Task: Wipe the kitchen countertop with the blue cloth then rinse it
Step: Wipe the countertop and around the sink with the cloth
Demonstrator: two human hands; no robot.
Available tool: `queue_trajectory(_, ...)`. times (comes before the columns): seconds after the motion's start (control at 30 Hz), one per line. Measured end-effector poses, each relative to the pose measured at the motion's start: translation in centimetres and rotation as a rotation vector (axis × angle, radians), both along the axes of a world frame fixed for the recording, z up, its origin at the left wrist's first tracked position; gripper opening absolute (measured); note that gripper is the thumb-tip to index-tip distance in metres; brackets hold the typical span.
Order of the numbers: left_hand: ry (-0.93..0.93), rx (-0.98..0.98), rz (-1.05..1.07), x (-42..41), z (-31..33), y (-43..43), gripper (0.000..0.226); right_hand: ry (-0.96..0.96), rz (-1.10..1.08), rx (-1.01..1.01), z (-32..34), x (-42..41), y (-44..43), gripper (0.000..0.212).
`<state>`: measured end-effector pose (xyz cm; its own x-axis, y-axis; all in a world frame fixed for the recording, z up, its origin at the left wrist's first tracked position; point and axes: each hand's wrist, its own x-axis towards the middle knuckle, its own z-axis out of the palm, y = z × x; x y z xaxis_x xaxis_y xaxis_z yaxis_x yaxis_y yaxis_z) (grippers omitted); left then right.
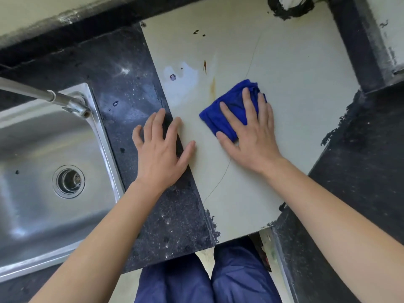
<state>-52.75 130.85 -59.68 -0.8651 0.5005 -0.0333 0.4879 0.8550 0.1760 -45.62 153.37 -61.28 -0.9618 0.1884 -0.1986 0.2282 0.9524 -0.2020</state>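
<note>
A bunched blue cloth (227, 106) lies on the pale countertop panel (284, 88) in the middle of the view. My right hand (251, 132) presses flat on the cloth with straight, spread fingers, covering its right half. My left hand (161, 147) rests flat with spread fingers across the seam between the pale panel and the black speckled counter (122, 84), holding nothing. Brown stains and a wet patch (183, 79) mark the panel beyond the cloth.
A steel sink (28, 149) with a round drain (68, 181) lies at left, a metal faucet spout (65, 101) reaching over it. Black counter (360, 171) borders the right side. A dark-rimmed hole (290, 7) sits at the far edge. My blue-trousered legs show below.
</note>
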Motion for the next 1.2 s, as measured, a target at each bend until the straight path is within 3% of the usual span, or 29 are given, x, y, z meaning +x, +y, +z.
queue_trajectory(0.17, -0.033, -0.026, 0.033, 0.5, -0.3, -0.9, 0.061, -0.068, 0.029, -0.013, 0.8, -4.9, 1.2, 0.070)
queue_trajectory(0.5, -0.040, 0.003, 0.049, 0.6, -1.0, -1.1, 0.061, 0.021, -0.103, 0.019, 0.3, -22.2, -0.1, 0.070)
queue_trajectory(0.7, 0.012, -0.011, 0.082, -0.9, -0.9, -2.0, 0.053, 0.079, 0.178, -0.019, 0.2, -13.7, -2.2, 0.064)
queue_trajectory(0.9, 0.045, 0.012, 0.145, -2.7, -1.1, -2.5, 0.050, 0.094, 0.171, -0.042, 0.0, -2.8, -3.5, 0.062)
queue_trajectory(1.03, 0.025, -0.010, 0.128, -2.3, -1.7, -2.5, 0.058, 0.079, 0.140, -0.017, 0.3, -5.8, -4.2, 0.064)
queue_trajectory(1.2, 0.017, -0.020, 0.133, -2.4, -1.8, -2.7, 0.060, -0.001, 0.049, 0.020, 0.6, -16.4, -4.8, 0.068)
